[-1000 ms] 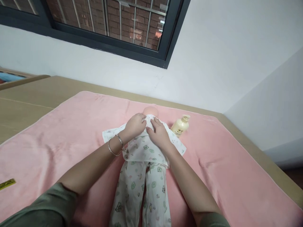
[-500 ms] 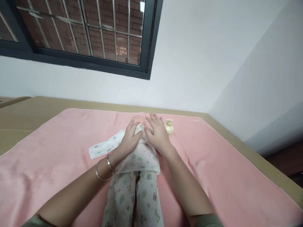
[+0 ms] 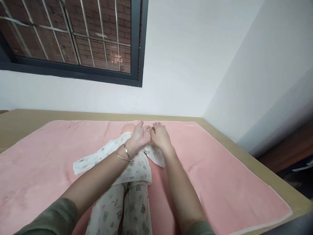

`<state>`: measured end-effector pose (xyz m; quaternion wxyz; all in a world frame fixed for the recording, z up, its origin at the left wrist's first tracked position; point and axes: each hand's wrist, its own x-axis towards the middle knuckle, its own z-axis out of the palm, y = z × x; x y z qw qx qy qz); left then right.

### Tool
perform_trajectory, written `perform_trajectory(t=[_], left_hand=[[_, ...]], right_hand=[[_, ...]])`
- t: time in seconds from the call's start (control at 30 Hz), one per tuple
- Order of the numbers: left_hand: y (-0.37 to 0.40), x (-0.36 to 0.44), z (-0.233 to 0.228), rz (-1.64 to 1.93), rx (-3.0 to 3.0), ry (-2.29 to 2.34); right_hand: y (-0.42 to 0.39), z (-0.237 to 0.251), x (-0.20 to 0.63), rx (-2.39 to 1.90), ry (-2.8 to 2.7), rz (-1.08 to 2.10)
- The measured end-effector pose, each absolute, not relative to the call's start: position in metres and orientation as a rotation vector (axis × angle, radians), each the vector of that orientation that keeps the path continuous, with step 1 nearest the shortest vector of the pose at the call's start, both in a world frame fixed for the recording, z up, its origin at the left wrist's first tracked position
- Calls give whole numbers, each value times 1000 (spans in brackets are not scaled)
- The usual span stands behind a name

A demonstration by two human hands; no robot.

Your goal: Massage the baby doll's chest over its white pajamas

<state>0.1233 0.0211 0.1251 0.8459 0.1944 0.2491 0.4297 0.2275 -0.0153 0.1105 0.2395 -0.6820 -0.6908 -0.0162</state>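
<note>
A: And they've left the shirt! A second ago both hands were on its upper front; now they've swung across and meet just right of centre frame.

B: Which, I'd judge, shifts the work from the clothes to the bottle. That stood beside the doll, roughly where the right hand is now.

A: Can we see it?

B: Not any more! Hidden, probably behind that hand, and what's inside it I can't say.

A: Fingers?

B: Left hand is palm up, fingers loosely spread, tips right by the other hand, no object showing in the palm. The right gives us only its back; whether its fingers hold anything, I can't tell.

A: And the doll?

B: Mid-frame on the pink blanket, showing as a pink dome just left of the left hand. One sleeve stretches to the left, the other pokes out below the right hand, and the trousers run off the bottom edge.
</note>
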Motion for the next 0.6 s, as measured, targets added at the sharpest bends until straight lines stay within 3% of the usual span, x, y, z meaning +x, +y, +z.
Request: perform_trajectory(t=[0.27, 0.6], left_hand=[[17, 113, 117, 873, 361, 502], [-22, 12, 112, 803, 360, 552]], right_hand=[[-17, 111, 220, -1990, -1722, -220], [-14, 119, 206, -2145, -1675, -259]])
